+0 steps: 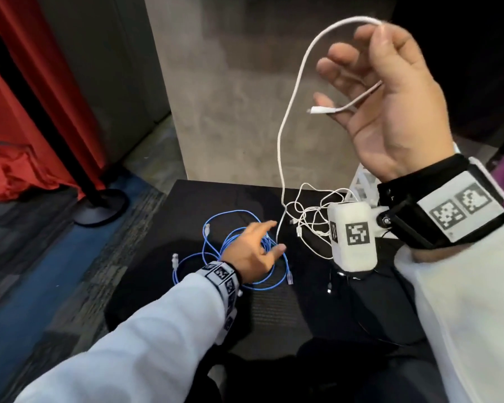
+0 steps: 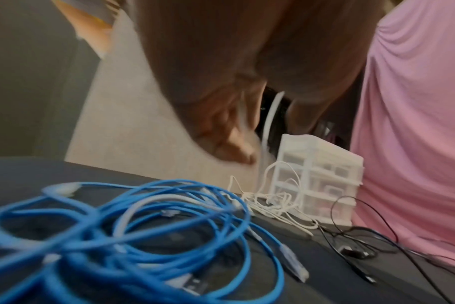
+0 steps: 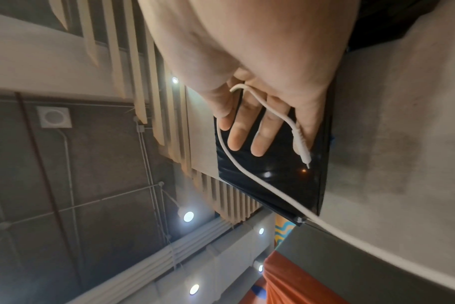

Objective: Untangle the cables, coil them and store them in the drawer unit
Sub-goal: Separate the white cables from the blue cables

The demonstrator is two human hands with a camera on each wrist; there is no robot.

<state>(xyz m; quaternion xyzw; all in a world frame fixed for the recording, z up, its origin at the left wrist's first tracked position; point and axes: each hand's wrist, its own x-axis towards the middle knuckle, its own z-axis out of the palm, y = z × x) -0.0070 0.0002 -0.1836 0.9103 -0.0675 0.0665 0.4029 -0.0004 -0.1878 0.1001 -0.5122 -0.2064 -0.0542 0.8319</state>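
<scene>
My right hand [image 1: 384, 91] is raised high, palm toward me. It pinches a white cable [image 1: 291, 91] at its top, and the connector end [image 1: 317, 109] lies across its fingers [image 3: 262, 131]. That cable hangs down to a tangle of thin white cables [image 1: 312, 222] on the black table [image 1: 274, 315]. Low over the table, my left hand [image 1: 259, 248] holds the same white cable [image 2: 269, 121] between thumb and fingers, just above a loose heap of blue cables [image 1: 216, 248] [image 2: 143, 226]. The white drawer unit [image 2: 322, 174] stands behind the tangle, mostly hidden by my right wrist in the head view.
A thin black cable [image 2: 351, 246] lies to the right of the white tangle, near a pink cloth [image 2: 416, 123]. A concrete pillar [image 1: 245, 97] rises behind the table. A black post with a round base [image 1: 99, 207] and red fabric stand at the left.
</scene>
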